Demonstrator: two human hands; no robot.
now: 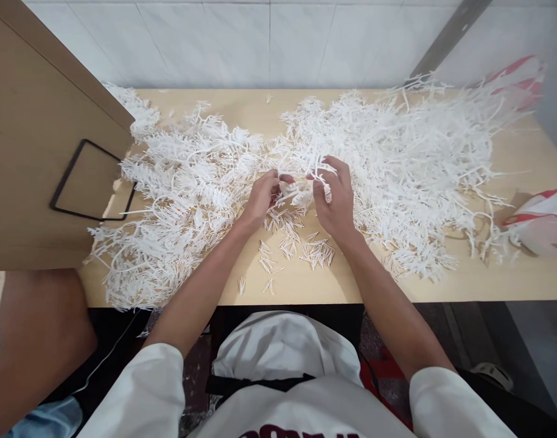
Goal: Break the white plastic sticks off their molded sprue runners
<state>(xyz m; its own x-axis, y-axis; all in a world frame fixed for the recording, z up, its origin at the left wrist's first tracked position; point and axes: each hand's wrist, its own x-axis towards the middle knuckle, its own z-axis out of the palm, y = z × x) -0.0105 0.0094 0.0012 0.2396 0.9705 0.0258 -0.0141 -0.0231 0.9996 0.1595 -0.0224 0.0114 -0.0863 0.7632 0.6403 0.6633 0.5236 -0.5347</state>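
Note:
My left hand (265, 196) is closed around a small bunch of white branched plastic pieces (287, 190), its thumb and fingers curled inward. Facing it, my right hand (335, 198) bends its fingers round a thin white branched strand (321, 172). Only a narrow gap parts the two hands. Below them, short loose white sticks (318, 252) lie scattered on the wooden table. A broad heap of white branched pieces (410, 158) spreads right of my right hand, and another heap (182, 182) lies left of my left hand. Fine detail between the fingers is partly hidden.
A cardboard box (45, 140) with a black rectangular outline stands at the left table end. Another person's arm (41, 340) is below it. Red-and-white bags (543, 222) sit at the right. The wooden table (296, 295) meets a tiled wall (232, 42) behind.

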